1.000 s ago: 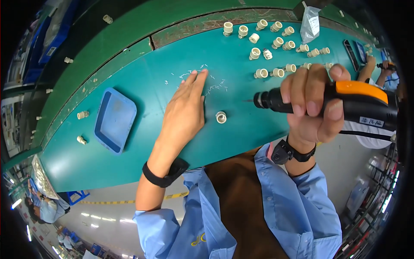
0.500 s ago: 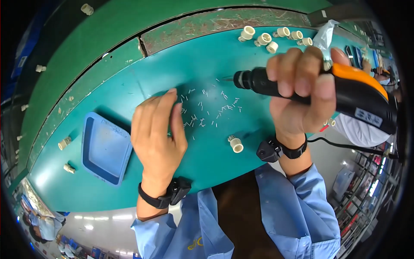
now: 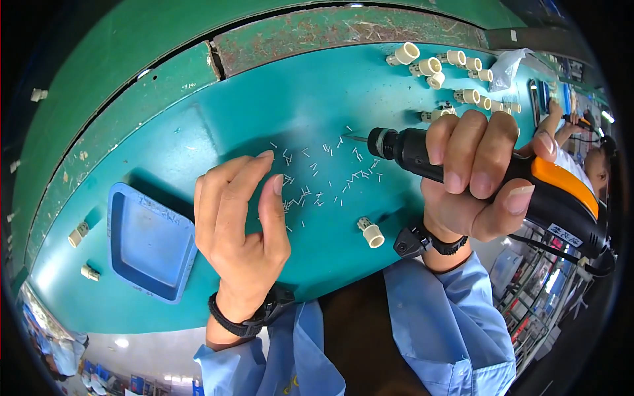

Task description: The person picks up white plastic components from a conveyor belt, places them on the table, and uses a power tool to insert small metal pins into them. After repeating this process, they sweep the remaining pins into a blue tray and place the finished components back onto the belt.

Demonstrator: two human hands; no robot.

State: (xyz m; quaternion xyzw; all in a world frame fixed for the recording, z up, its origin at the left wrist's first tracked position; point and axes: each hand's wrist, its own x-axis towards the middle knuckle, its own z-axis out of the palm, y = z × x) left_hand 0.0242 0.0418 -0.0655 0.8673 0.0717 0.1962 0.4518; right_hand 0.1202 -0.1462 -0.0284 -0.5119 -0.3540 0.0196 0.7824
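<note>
My right hand [image 3: 472, 178] is wrapped round a black and orange electric screwdriver [image 3: 416, 150]. Its thin bit points left, close to the loose pins. Several small, thin silvery pins [image 3: 330, 184] lie scattered on the green tabletop [image 3: 330, 257] between my hands. At their left edge is my left hand [image 3: 241, 218], with thumb and forefinger apart and nothing visible between them. Just left of that hand sits a shallow blue tray [image 3: 148, 237] with no parts visible in it. One cream cylindrical fitting [image 3: 371, 233] lies on its side below the pins, near my right wrist.
Several more cream fittings [image 3: 429, 66] stand or lie at the back right, beside a clear plastic bag [image 3: 508, 69]. Two others [image 3: 78, 234] are left of the tray. A worn ledge [image 3: 343, 33] runs behind the tabletop. The screwdriver's cord [image 3: 548, 244] trails right. Another person's arm [image 3: 549, 125] shows far right.
The view has shifted slightly, bringing more back-right fittings into sight. My right hand has turned a little around the screwdriver. My left thumb and forefinger look slightly wider apart.
</note>
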